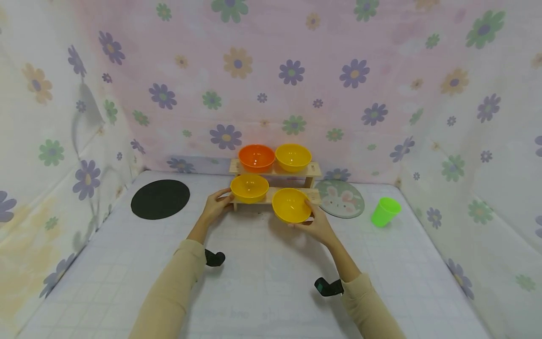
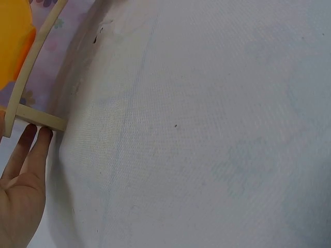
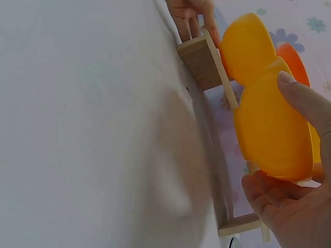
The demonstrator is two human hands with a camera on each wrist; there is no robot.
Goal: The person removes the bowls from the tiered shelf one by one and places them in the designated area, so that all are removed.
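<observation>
A two-step wooden stand is against the back. On its upper step sit an orange bowl and a yellow bowl; another yellow bowl is on the lower step's left half. My left hand grips the lower step's left end, fingers against the leg in the left wrist view. With my right hand I hold a second lower yellow bowl, thumb over its rim and fingers beneath. That bowl tilts at the lower step's front right; whether its base touches the board I cannot tell.
A black round mat lies at the left. Right of the stand is a round mat with a rabbit picture, its left edge near the stand. A green cup is farther right. Flowered cloth walls border the table.
</observation>
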